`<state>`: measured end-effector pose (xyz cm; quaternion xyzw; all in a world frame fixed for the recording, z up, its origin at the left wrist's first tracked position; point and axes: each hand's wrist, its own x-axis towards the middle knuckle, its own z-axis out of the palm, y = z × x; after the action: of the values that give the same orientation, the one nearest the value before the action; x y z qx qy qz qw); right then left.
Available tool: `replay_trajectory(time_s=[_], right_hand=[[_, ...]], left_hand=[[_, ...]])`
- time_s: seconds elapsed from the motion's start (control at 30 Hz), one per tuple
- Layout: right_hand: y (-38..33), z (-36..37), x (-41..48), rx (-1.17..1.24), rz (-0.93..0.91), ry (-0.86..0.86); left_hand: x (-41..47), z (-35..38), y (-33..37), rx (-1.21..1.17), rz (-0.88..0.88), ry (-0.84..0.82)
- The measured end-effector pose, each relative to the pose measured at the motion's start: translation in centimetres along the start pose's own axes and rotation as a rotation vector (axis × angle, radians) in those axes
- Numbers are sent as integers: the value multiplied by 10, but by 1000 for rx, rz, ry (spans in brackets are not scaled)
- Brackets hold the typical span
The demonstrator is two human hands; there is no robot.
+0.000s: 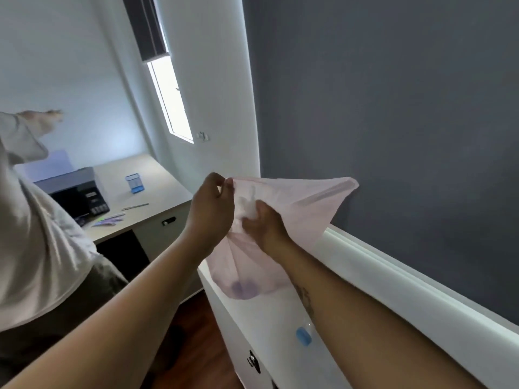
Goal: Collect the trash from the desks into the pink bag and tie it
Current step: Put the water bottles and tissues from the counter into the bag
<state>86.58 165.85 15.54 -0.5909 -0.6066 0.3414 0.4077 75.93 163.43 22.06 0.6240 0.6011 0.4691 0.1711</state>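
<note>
The pink bag [283,217] hangs in the air above the white desk [269,318], and I take this bag as the reference for all places. The left hand [212,213] pinches the rim at the bag's left side between thumb and fingers, so the mouth stays lifted and open. The right hand [262,224] is at the middle of the bag, closed around a white crumpled thing [248,209], probably a tissue, and seems to push it inside. The far corner of the rim points to the right, toward the grey wall [393,108]. Something purple [243,290] already lies in the bottom of the bag. Below the bag, on the white desk, lies a small bottle with a blue cap [304,335], perhaps trash not yet collected. Left of the bag stands a wooden desk [157,181] with a printer [75,192], and another person's sleeve [36,248] is nearer.
</note>
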Motion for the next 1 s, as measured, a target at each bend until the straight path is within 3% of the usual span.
replay_trajectory(time_s=[0.07, 0.13, 0.2, 0.27, 0.37, 0.47, 0.53, 0.63, 0.7, 0.87, 1.0], right_hand=[[8, -3, 10, -204, 84, -260], [16, -14, 14, -134, 122, -305], [25, -29, 15, 84, 100, -191], [32, -49, 13, 117, 41, -29], [55, -88, -3, -40, -50, 134], [98, -124, -29, -265, -24, 152], [126, -141, -46, -383, 56, -32], [145, -155, -73, -679, 191, -506], [147, -151, -89, -794, 227, -682], [173, -125, -111, -1118, 82, -772], [174, -131, -119, -1074, 18, -719]], left_hand=[[-4, -6, -2, 34, -12, 27], [-4, -11, -5, 71, -14, 38], [-2, -12, -6, 106, -22, 46], [1, -10, -7, 104, -40, 52], [-2, 4, -2, 93, -59, 36], [-6, 19, 2, 100, -48, 22], [-7, 25, 1, 120, -25, 18], [-9, 32, -5, 158, 14, 7], [-12, 36, -6, 183, 21, -5], [-18, 43, -10, 210, 23, -41], [-21, 42, -9, 230, 12, -67]])
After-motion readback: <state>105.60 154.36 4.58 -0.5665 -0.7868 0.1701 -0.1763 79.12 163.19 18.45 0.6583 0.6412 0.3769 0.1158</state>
